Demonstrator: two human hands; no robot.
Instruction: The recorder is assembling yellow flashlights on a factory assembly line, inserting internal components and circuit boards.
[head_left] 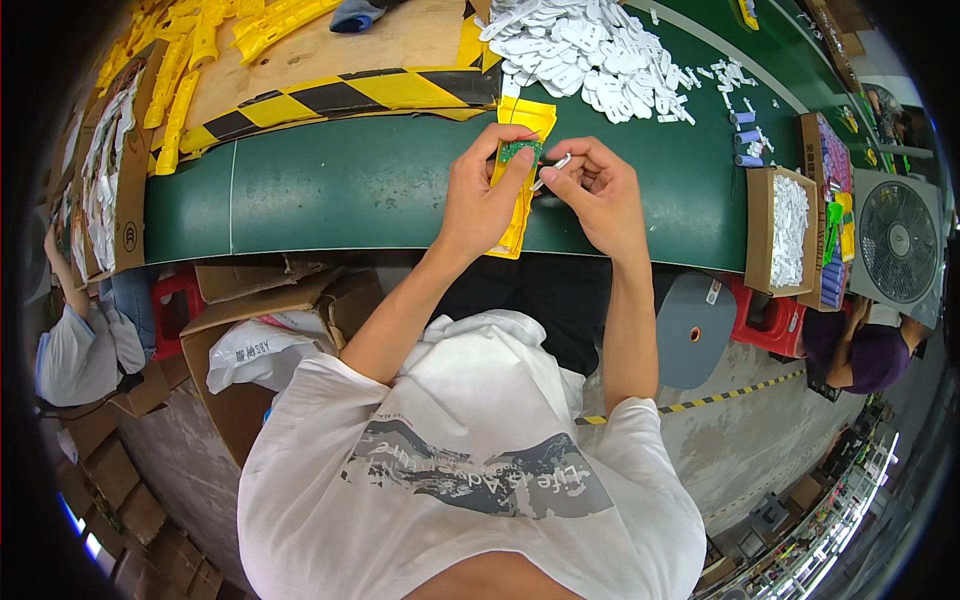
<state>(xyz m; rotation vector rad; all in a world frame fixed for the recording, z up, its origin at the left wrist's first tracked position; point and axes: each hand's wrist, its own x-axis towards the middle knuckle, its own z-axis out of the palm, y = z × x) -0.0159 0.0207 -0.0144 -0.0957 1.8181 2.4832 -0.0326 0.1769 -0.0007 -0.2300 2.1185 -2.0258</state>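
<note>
Over the near edge of the green work table (330, 190), my left hand (476, 195) grips a long yellow plastic housing (511, 236). A small green circuit board (514, 150) sits at the housing's upper part, with my left thumb on it. Close by on the right, my right hand (605, 200) pinches a small white plastic part (553, 171) between thumb and fingers. A bit of red shows between the hands, too small to make out. The curled fingers of my right hand hide part of the white piece.
Loose white plastic parts (590, 55) lie heaped beyond my hands. A wooden board edged with striped tape (330, 98) bears yellow housings (205, 40). Rightward are purple cylinders (746, 138), a carton of white pieces (790, 232) and a fan (898, 240). People sit at both sides.
</note>
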